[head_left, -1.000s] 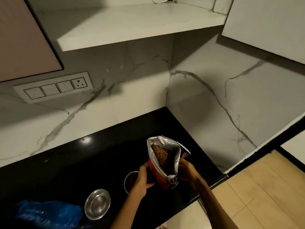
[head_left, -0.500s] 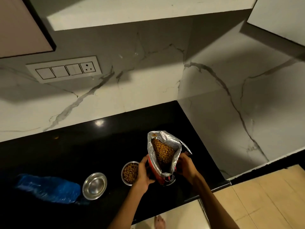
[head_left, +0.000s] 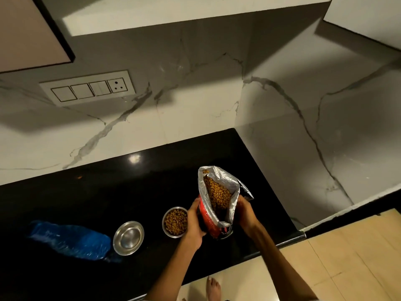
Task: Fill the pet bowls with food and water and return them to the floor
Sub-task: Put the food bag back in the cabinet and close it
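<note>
Hands [head_left: 195, 222] around food bag [head_left: 217, 198]

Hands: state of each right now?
Left hand: closed on the kibble bag, left side.
Right hand: closed on the same bag, right side.

Single head view, worn camera, wide-angle. Looks forward and steeply down over black counter [head_left: 108, 192] toward marble wall corner [head_left: 240, 118]. Both forearms enter from bottom edge; hands near frame centre-low, close to lens. Shelf underside [head_left: 173, 16] fills top edge, floor [head_left: 347, 257] at lower right. No second view, no overlap to record.
</note>
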The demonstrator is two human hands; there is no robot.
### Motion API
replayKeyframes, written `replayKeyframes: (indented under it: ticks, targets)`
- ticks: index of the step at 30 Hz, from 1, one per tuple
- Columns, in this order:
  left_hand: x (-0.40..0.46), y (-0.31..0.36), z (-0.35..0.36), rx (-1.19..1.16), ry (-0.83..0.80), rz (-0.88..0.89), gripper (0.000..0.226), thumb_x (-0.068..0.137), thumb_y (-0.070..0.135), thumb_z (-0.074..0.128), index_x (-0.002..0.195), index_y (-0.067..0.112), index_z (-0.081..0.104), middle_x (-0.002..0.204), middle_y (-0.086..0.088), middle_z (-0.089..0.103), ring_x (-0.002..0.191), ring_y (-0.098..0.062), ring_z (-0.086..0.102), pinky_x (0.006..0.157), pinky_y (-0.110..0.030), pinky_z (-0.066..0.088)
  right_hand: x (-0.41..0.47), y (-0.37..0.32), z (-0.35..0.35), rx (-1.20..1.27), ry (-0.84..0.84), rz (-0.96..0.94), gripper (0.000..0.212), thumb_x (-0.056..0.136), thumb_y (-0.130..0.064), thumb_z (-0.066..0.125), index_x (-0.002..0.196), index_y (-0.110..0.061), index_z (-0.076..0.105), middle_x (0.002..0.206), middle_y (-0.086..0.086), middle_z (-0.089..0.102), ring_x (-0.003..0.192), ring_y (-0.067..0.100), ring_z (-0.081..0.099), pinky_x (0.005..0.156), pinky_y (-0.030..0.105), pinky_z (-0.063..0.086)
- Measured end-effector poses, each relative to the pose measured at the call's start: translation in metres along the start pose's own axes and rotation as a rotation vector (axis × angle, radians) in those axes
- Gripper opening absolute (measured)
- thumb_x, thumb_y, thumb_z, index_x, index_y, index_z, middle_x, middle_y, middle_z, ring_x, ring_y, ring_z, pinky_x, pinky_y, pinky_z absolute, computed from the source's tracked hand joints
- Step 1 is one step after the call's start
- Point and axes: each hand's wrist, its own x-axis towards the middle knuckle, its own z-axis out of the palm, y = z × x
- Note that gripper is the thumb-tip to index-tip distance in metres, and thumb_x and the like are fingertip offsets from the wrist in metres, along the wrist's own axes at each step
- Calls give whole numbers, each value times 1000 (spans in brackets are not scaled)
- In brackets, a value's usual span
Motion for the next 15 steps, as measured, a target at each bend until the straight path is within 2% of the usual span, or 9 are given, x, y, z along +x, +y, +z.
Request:
replayKeyframes:
  ticks: [2, 6, 9, 12, 13, 15]
  targets:
    - [-2, 1, -1, -6, -15, 5, 52, 98, 53, 56, 135, 18, 67, 122, -14, 75, 116, -34, 70, 86, -43, 60, -3, 2, 1, -9, 17, 5, 44, 106, -46, 42, 132, -19, 66, 133, 10, 70, 126, 32, 63, 115, 58, 43]
    - [-11, 4, -6, 52, -36, 15, 53, 95, 58, 57, 132, 23, 69, 121, -10, 76, 117, -32, 69, 87, -44, 60, -12, 3, 6, -27, 42, -9, 44, 107, -46, 41, 131, -19, 67, 135, 14, 68, 126, 36, 63, 114, 61, 43]
    - [-17, 9, -9, 89, -33, 18, 53, 92, 61, 59, 129, 26, 71, 118, -8, 77, 116, -31, 69, 88, -44, 59, -19, 3, 10, -52, 41, -43, 46, 109, -43, 38, 128, -12, 66, 135, 27, 62, 131, 51, 52, 115, 70, 36]
    - [-23, 18, -8, 128, -44, 28, 54, 91, 64, 58, 128, 27, 72, 119, -8, 77, 117, -31, 68, 93, -46, 58, -27, 0, 13, -77, 61, -43, 55, 108, -41, 37, 134, 3, 56, 138, 38, 52, 131, 59, 45, 111, 74, 36]
    - [-26, 20, -8, 138, -54, 30, 54, 90, 65, 58, 127, 27, 73, 118, -8, 77, 117, -31, 68, 94, -47, 57, -31, -3, 13, -77, 62, -49, 55, 106, -43, 38, 134, 1, 58, 137, 35, 56, 129, 54, 51, 108, 70, 43]
    - [-34, 27, -6, 153, -77, 37, 55, 89, 66, 57, 125, 28, 73, 117, -7, 78, 116, -31, 67, 91, -45, 57, -41, -10, 18, -36, 66, -62, 45, 104, -46, 40, 125, -18, 68, 131, 15, 70, 116, 31, 70, 94, 48, 57]
